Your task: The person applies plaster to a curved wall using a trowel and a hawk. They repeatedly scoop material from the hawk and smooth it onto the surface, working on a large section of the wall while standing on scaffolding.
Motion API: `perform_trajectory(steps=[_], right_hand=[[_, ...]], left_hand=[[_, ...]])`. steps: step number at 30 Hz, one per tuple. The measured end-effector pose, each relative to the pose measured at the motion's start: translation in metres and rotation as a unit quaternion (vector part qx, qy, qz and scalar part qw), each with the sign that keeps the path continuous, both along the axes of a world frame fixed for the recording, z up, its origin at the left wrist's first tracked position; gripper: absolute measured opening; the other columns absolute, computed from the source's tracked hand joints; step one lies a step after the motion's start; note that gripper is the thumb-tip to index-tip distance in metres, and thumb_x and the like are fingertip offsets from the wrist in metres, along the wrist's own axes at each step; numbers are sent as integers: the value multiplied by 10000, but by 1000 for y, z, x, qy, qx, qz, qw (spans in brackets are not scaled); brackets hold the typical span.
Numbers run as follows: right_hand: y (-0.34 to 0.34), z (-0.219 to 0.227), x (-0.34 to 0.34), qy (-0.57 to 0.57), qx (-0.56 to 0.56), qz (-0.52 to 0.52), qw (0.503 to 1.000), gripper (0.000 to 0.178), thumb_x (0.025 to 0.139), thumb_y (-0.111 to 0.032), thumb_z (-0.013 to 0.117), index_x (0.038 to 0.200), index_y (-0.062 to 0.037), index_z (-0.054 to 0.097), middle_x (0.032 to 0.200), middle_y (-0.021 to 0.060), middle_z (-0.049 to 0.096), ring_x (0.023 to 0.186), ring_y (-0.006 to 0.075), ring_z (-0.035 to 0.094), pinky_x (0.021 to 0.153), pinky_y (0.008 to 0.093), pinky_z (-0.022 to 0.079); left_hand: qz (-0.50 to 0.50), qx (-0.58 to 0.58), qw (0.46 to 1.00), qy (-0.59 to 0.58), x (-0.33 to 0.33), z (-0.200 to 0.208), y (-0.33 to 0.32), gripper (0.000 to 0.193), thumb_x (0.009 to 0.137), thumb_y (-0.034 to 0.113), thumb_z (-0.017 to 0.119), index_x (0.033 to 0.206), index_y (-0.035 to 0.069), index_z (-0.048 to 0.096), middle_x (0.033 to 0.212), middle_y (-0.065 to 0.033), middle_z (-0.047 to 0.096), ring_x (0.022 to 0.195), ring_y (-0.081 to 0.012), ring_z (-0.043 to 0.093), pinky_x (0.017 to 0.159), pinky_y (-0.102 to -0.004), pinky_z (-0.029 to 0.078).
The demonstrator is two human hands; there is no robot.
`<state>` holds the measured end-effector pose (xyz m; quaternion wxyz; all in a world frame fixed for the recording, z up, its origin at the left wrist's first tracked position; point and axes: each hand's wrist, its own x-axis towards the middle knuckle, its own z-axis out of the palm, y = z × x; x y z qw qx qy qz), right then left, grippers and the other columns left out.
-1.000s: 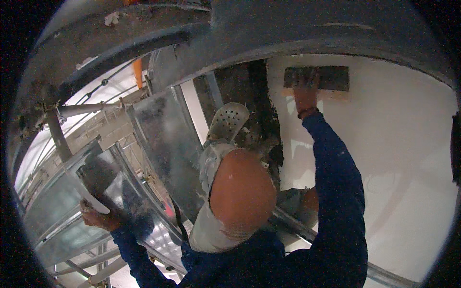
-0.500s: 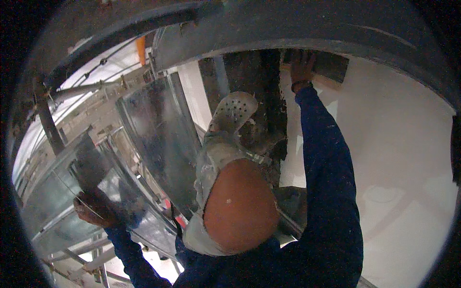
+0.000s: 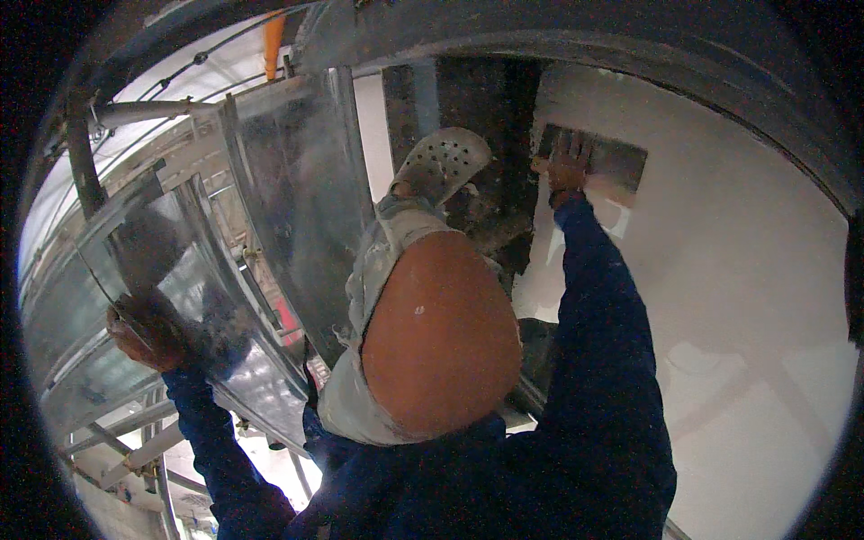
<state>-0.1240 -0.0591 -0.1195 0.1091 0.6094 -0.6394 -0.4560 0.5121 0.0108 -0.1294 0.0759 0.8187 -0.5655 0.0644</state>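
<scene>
My right hand (image 3: 569,171) is at the white wall surface (image 3: 747,270), wrapped on a broad dark rectangular filling knife (image 3: 621,162). Its fingers lie along the blade, with the thumb at the left edge. The blade is against the wall, beside a rough dark strip (image 3: 504,135). Lower left, my left hand (image 3: 148,335) is closed around a tool with a thin, straight edge (image 3: 97,274), seen nearly edge-on. A dark grey square patch lies just beyond that hand; whether it is the tool's blade or a reflection is unclear. Part of the left hand's grip is in shadow.
My bent knee (image 3: 441,333) and a pale perforated clog (image 3: 445,162) occupy the middle. Shiny metal panels (image 3: 297,180) stand to the left, with scaffold tubes (image 3: 85,171) beyond. A dark curved beam (image 3: 558,36) crosses the top. Gaps show between panels and tubes.
My right hand and the filling knife have come down the wall, out from under the dark beam. The left hand appears farther left and higher, still holding its tool. The whole view has shifted.
</scene>
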Motion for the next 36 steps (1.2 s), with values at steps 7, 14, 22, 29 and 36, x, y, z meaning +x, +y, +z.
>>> perform_trajectory(steps=[7,14,22,29,36], right_hand=[[100,-1,-45,67,85,47,993,775,653,-516,548,1256,-80,332,1316,135,285,1237,356,177,997,558,59],[30,50,38,20,19,-6,1000,421,816,-274,406,1178,-65,454,1296,119,343,1228,382,203,941,630,58],[-87,21,28,135,-61,93,985,437,840,-254,376,1246,-94,357,1335,100,272,1227,405,182,868,716,89],[-101,23,-6,180,-51,123,974,443,849,-253,365,1270,-124,319,1365,63,215,1231,394,177,884,703,79],[-9,39,-25,164,105,121,973,458,837,-224,384,1278,-135,299,1348,77,253,1239,375,170,905,679,94]], left_hand=[[-93,13,993,-68,8,-8,-2,234,748,266,576,802,42,536,765,-152,550,694,-304,542,553,-394,420],[-17,67,997,-23,1,-7,-6,202,703,221,603,743,35,536,761,-141,551,688,-297,538,558,-386,420],[-13,132,991,0,-3,4,-15,201,651,204,613,666,30,513,758,-141,539,693,-309,530,563,-395,419],[-14,101,992,-70,2,-10,-6,254,709,286,584,694,35,553,771,-140,565,726,-309,556,594,-388,464],[-72,28,984,-159,21,-41,10,301,710,338,596,855,75,571,863,-81,576,862,-259,534,665,-356,463]])
